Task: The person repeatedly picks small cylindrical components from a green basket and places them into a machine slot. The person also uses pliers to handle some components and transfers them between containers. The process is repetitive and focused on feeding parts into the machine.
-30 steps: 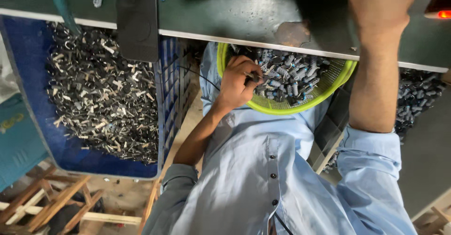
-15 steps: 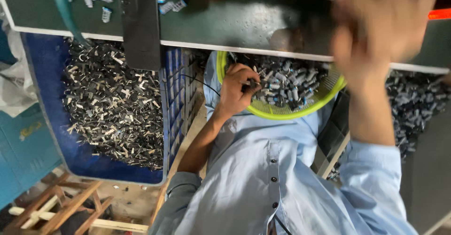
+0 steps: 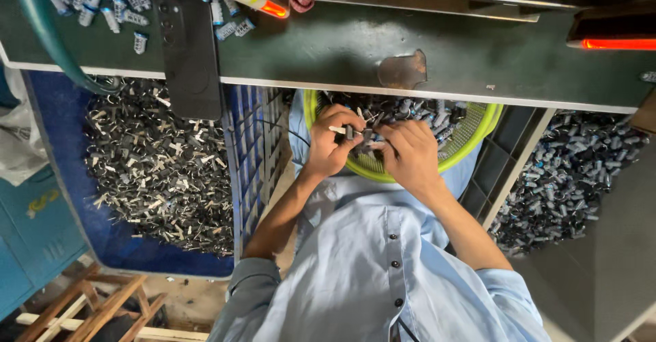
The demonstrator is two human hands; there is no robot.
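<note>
- Since a second ago my right hand [image 3: 410, 156] has come down from the machine above the bench and now meets my left hand [image 3: 333, 144] over the yellow-green basket [image 3: 478, 133] in my lap; the view has also tipped up, so more of the bench shows.
- My left hand has stayed at the basket's near-left rim. Its thumb and forefinger pinch a small dark part [image 3: 350, 132], whose thin pale lead sticks out to the left, so its long axis runs roughly across me, left to right.
- My right fingers are curled and pressed together just right of that part, touching or nearly touching it; whether they grip a second piece I cannot tell, since my knuckles hide the tips.
- Both hands are equally close to the part, which sits between them above the heap of small grey cylinders [image 3: 417, 110] in the basket.
- The basket is tucked under the edge of the dark green bench [image 3: 328, 55], so there is little room above my hands.
- On the bench lie a black phone [image 3: 188, 55], loose grey-blue cylinders [image 3: 102, 7] at the far left, and a green hose [image 3: 48, 41] curving down.
- To my left a blue crate [image 3: 253, 151] holds a heap of dark and silvery clips [image 3: 150, 171]; to my right a dark bin [image 3: 509, 171] holds more cylinders [image 3: 574, 178].
</note>
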